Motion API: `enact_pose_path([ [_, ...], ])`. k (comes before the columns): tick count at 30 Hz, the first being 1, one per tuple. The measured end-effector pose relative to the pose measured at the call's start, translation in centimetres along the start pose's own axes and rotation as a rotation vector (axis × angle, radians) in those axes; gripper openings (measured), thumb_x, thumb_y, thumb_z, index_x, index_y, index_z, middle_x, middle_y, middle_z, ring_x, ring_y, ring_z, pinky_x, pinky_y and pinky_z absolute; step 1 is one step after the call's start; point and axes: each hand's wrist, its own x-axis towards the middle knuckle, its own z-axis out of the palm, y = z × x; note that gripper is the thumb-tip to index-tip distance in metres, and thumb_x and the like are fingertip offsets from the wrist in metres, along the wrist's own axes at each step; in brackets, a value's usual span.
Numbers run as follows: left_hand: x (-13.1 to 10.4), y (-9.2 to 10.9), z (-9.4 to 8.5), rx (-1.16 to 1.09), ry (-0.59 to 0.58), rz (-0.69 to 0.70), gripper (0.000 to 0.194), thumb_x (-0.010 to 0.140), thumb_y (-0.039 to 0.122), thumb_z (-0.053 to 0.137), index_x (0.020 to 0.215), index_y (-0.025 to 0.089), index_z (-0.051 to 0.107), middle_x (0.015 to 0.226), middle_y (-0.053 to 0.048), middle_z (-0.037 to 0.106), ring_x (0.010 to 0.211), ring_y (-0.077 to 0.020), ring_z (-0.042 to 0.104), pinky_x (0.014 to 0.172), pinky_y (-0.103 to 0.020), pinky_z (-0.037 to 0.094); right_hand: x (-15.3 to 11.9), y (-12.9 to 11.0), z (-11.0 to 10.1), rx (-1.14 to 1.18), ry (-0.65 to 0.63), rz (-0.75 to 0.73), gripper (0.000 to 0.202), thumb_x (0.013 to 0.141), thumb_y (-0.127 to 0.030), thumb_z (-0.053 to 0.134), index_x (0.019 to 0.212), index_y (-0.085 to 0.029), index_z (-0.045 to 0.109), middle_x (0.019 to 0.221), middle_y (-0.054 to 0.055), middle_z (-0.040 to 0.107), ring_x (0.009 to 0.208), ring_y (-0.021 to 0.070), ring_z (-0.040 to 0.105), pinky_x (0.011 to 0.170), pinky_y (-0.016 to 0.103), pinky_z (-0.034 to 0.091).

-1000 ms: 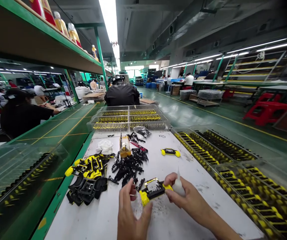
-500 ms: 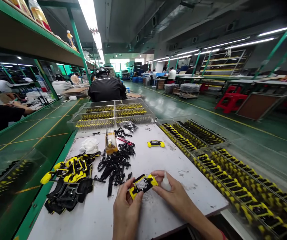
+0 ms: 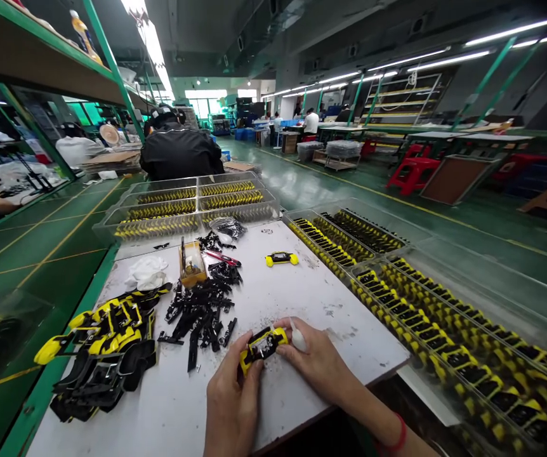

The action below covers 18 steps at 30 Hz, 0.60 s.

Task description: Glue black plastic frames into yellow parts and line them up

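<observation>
A small yellow-and-black plastic part (image 3: 263, 346) is held between both hands, just above the front of the white board. My left hand (image 3: 233, 390) grips its left end between thumb and fingers. The fingertips of my right hand (image 3: 321, 365) pinch its right end. That same hand also keeps a small white squeeze bottle (image 3: 298, 338) with a thin nozzle tucked between thumb and fingers. Farther back on the board lies a similar yellow-and-black part (image 3: 282, 258). Loose black plastic pieces (image 3: 202, 311) are heaped left of my hands.
A pile of yellow-and-black parts (image 3: 106, 343) covers the board's left side, near a white cloth (image 3: 146, 273), a small amber box (image 3: 191, 263) and a red cutter (image 3: 223, 258). Clear trays of parts stand behind (image 3: 199, 206) and right (image 3: 378, 263). A person in black (image 3: 181, 152) sits ahead.
The view has turned a little, so the board and trays sit farther left. Both hands still hold the part, which is tilted differently and looks darker in its middle.
</observation>
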Motion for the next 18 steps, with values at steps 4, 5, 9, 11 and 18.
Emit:
enact_pose_path([
  [4, 0.0, -0.2, 0.1, 0.029, 0.018, 0.007, 0.036, 0.08, 0.03, 0.06, 0.116, 0.025, 0.063, 0.113, -0.006, 0.069, 0.105, -0.0257, 0.063, 0.092, -0.038, 0.049, -0.3, -0.2, 0.1, -0.025, 0.03, 0.013, 0.023, 0.08, -0.024, 0.058, 0.102, -0.021, 0.06, 0.094, 0.002, 0.069, 0.085, 0.0191, 0.062, 0.077, 0.028, 0.045],
  [5, 0.0, -0.3, 0.3, 0.024, 0.041, 0.007, 0.035, 0.08, 0.031, 0.059, 0.114, 0.025, 0.064, 0.109, -0.005, 0.07, 0.103, -0.0258, 0.064, 0.092, -0.038, 0.049, -0.3, -0.2, 0.1, -0.025, 0.029, 0.02, 0.022, 0.079, -0.024, 0.058, 0.101, -0.021, 0.06, 0.092, 0.002, 0.069, 0.084, 0.0187, 0.062, 0.075, 0.028, 0.045],
  [9, 0.2, -0.7, 1.0, -0.04, 0.062, 0.028, 0.036, 0.081, 0.032, 0.058, 0.116, 0.025, 0.062, 0.113, -0.006, 0.068, 0.108, -0.0258, 0.061, 0.095, -0.038, 0.047, 0.3, -0.2, -0.7, -0.006, -0.035, 0.022, 0.021, 0.078, -0.023, 0.059, 0.099, -0.021, 0.06, 0.084, -0.001, 0.067, 0.077, 0.0164, 0.061, 0.07, 0.026, 0.044],
  [11, 0.3, -0.9, 1.2, -0.118, 0.008, 0.033, 0.047, 0.083, 0.035, 0.058, 0.128, 0.023, 0.052, 0.13, -0.009, 0.057, 0.116, -0.0255, 0.056, 0.097, -0.038, 0.047, 1.5, 0.4, -1.7, 0.005, -0.036, 0.006, 0.025, 0.078, -0.024, 0.059, 0.103, -0.021, 0.059, 0.083, -0.002, 0.065, 0.076, 0.0157, 0.059, 0.071, 0.026, 0.044],
  [18, 0.2, -1.0, 1.9, -0.27, 0.036, 0.006, 0.05, 0.087, 0.042, 0.051, 0.133, 0.024, 0.041, 0.139, -0.011, 0.041, 0.121, -0.0249, 0.05, 0.096, -0.038, 0.049, 9.7, 5.8, -6.5, -0.03, 0.213, 0.144, 0.038, 0.07, -0.033, 0.064, 0.104, -0.018, 0.053, 0.076, -0.003, 0.061, 0.056, 0.0122, 0.052, 0.055, 0.025, 0.041],
])
